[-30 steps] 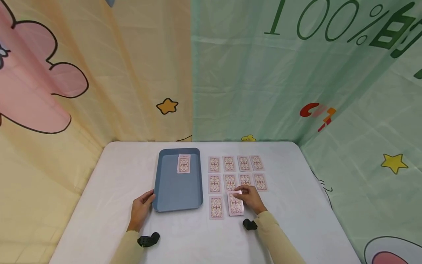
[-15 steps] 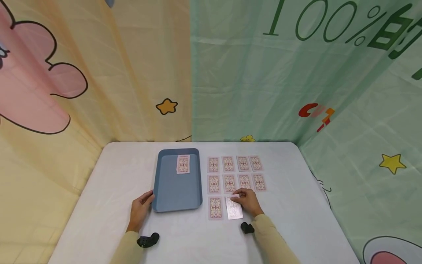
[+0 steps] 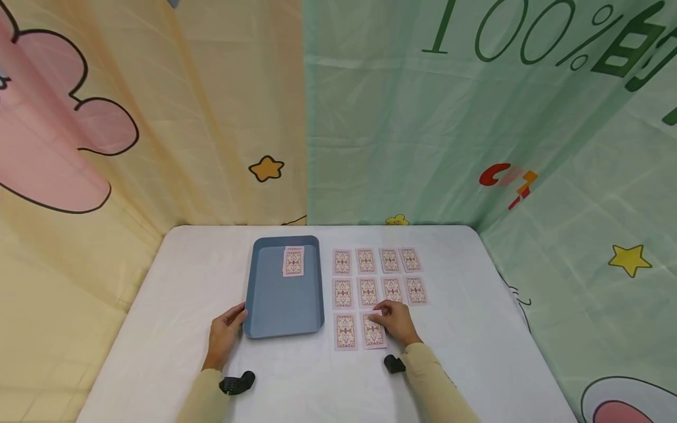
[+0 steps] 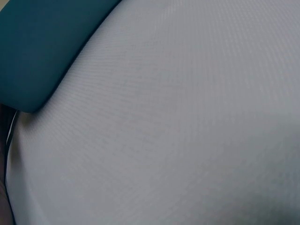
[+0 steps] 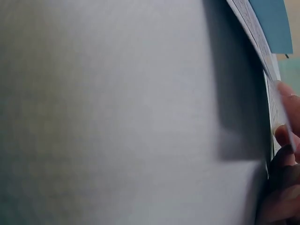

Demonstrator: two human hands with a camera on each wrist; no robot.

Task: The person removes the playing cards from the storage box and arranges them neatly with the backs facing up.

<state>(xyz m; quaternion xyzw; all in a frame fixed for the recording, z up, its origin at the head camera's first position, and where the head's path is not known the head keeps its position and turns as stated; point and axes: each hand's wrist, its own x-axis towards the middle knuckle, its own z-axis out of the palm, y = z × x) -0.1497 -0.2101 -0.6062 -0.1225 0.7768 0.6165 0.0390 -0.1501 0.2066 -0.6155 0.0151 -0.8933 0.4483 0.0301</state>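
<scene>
My right hand [image 3: 395, 322] pinches a playing card [image 3: 374, 335] by its upper right corner. The card is back up, in the second place of the nearest row. In the right wrist view, fingertips [image 5: 293, 112] hold its thin edge above a shadow on the white cloth. Several matching face-down cards [image 3: 342, 294] lie in rows beyond and to the left of that hand. At the left, my left hand [image 3: 224, 336] rests with relaxed fingers against the side of a blue tray [image 3: 282, 323]. The left wrist view shows only a corner of the tray [image 4: 42, 51].
A small overlapping stack of cards [image 3: 293, 261] lies face down near the tray's far end. White cloth covers the table [image 3: 455, 276]. Patterned curtains [image 3: 391, 117] hang behind and at both sides.
The right hand has drawn the pinched card slightly toward me and left, tilting it so that its back shone, then flattening it. The left hand and tray have stayed in place.
</scene>
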